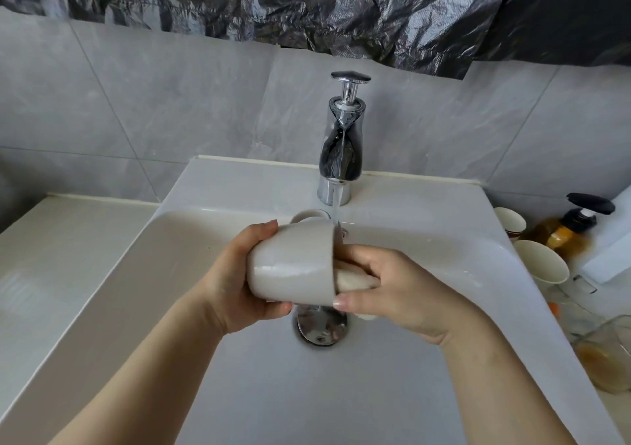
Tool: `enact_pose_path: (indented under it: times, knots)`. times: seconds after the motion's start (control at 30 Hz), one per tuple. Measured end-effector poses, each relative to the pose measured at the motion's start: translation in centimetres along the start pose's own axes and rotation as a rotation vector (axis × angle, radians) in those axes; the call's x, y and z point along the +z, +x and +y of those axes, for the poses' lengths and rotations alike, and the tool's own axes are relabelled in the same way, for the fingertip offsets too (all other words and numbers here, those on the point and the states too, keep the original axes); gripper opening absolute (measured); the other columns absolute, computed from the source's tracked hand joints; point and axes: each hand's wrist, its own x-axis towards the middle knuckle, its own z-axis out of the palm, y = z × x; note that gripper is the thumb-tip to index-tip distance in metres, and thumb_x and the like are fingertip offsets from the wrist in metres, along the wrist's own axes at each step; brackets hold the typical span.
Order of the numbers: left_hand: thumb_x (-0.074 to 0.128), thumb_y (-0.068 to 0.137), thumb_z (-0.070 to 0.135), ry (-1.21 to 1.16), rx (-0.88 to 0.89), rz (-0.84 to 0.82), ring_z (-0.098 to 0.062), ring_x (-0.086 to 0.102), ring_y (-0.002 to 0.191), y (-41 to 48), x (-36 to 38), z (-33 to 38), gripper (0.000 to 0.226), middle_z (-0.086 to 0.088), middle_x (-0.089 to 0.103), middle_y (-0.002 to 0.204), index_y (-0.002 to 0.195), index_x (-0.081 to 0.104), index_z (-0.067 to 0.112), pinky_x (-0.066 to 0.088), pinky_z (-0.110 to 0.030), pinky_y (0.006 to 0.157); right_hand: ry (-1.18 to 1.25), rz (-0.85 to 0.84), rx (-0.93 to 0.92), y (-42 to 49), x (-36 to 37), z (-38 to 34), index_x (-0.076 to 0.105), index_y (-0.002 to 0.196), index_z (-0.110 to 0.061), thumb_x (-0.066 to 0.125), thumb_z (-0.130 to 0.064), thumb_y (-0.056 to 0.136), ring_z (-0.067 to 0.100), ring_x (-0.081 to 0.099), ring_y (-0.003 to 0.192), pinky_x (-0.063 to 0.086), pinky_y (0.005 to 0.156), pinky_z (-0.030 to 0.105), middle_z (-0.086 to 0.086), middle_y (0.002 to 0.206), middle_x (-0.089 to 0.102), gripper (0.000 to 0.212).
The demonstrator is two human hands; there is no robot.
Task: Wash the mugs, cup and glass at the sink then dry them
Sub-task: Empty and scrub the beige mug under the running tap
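While the tap (341, 144) is running, the main worry for me is that wet grey mug (293, 263). It's held on its side in the air over the sink (170, 256), right above the metal drain (321, 328). The left hand (235, 274) is wrapped around its base and the right hand (392, 284) is curled around a beige sponge (351, 279) pushed into the mouth, thumb on the outer rim. Glazed ceramic plus water and probably soap looks slippery, so a hard scrubbing push could pop it out of the left palm and chip it on the basin. The stream lands right by the rim too, so tilting the mug further could send splashes over the edge. The right ledge looks crowded, so a careless elbow might knock something in. Count-wise I see one mug in hand, one sponge, two cream cups (541, 264) on the right ledge, one glass (604, 356) with brownish residue at the near right, one amber soap bottle (560, 236) and one tap. The curved bit behind the mug could be its handle or another cup, can't tell. There may also be a second clear item beside the glass, too blurry to say.
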Motion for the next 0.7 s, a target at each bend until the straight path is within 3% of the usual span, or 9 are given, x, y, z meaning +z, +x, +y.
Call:
enact_pose_path:
  times: [0.13,0.2,0.27,0.33,0.43,0.5,0.57,0.63,0.7]
  knots:
    - [0.061,0.059,0.046,-0.006,0.004,0.021,-0.024,0.059,0.057,0.0,0.0,0.2,0.037,-0.005,0.060,0.065,0.089,0.063,0.024,0.047,-0.024,0.041,0.122,0.198,0.066,0.0,-0.5,0.0,0.071,0.085,-0.014,0.065,-0.021,0.086,0.015,0.062,0.073,0.046,0.072,0.030,0.003,0.076,0.069,0.010]
    - [0.061,0.059,0.047,-0.038,0.015,0.017,-0.032,0.060,0.065,0.1,-0.2,0.3,0.041,-0.007,0.061,0.071,0.093,0.063,0.024,0.046,-0.023,0.041,0.159,0.394,0.090,0.4,-0.6,0.3,0.071,0.075,-0.014,0.056,-0.025,0.092,0.015,0.062,0.072,0.045,0.070,0.029,0.001,0.073,0.070,0.025]
    - [0.061,0.058,0.047,-0.037,0.029,0.015,-0.034,0.060,0.067,0.0,-0.2,0.4,0.041,-0.007,0.061,0.072,0.093,0.063,0.025,0.045,-0.022,0.041,0.179,0.471,0.081,1.0,0.1,0.5,0.070,0.077,-0.015,0.054,-0.027,0.094,0.015,0.062,0.080,0.046,0.077,0.030,0.000,0.081,0.071,0.026]
    - [0.061,0.058,0.046,-0.006,0.033,0.023,-0.028,0.060,0.061,-0.1,0.0,0.3,0.040,-0.005,0.060,0.067,0.091,0.062,0.023,0.046,-0.022,0.041,0.220,0.462,0.098,1.4,1.2,0.7,0.069,0.079,-0.013,0.052,-0.028,0.095,0.018,0.060,0.085,0.043,0.078,0.030,0.002,0.086,0.069,0.028]
    - [0.062,0.060,0.045,0.049,0.040,0.071,-0.024,0.059,0.053,0.0,0.2,0.1,0.037,-0.005,0.060,0.062,0.089,0.062,0.022,0.046,-0.023,0.041,0.471,0.386,0.194,1.6,1.7,0.7,0.068,0.089,-0.008,0.046,-0.032,0.097,0.024,0.063,0.075,0.048,0.060,0.023,0.011,0.088,0.069,0.034]
    - [0.063,0.065,0.045,0.035,0.027,0.124,-0.029,0.059,0.060,0.1,0.1,0.1,0.035,-0.008,0.061,0.068,0.091,0.061,0.021,0.046,-0.023,0.040,0.636,0.233,0.223,1.5,1.8,0.1,0.068,0.108,-0.009,0.050,-0.046,0.089,0.026,0.067,0.087,0.053,0.065,0.031,0.012,0.104,0.071,0.046]
    - [0.061,0.074,0.047,0.008,0.012,0.172,-0.033,0.060,0.063,0.2,-0.2,0.1,0.034,-0.010,0.061,0.073,0.095,0.061,0.020,0.047,-0.025,0.038,0.524,0.093,0.148,1.5,1.9,0.4,0.065,0.113,-0.008,0.068,-0.055,0.068,0.028,0.064,0.088,0.048,0.073,0.036,0.014,0.102,0.069,0.066]
    - [0.059,0.079,0.050,0.000,0.019,0.188,-0.030,0.061,0.061,0.3,-0.5,0.2,0.037,-0.010,0.062,0.073,0.099,0.061,0.019,0.048,-0.026,0.039,0.352,0.000,0.050,1.2,2.2,0.3,0.065,0.107,-0.011,0.079,-0.035,0.059,0.021,0.063,0.085,0.047,0.072,0.032,0.007,0.093,0.070,0.056]
    - [0.058,0.080,0.051,0.012,0.029,0.169,-0.026,0.060,0.058,0.3,-0.5,0.4,0.037,-0.008,0.061,0.068,0.098,0.061,0.019,0.048,-0.026,0.040,0.227,-0.047,0.037,1.0,2.6,0.3,0.064,0.106,-0.021,0.074,-0.014,0.064,0.012,0.067,0.099,0.053,0.081,0.025,-0.003,0.103,0.072,0.043]
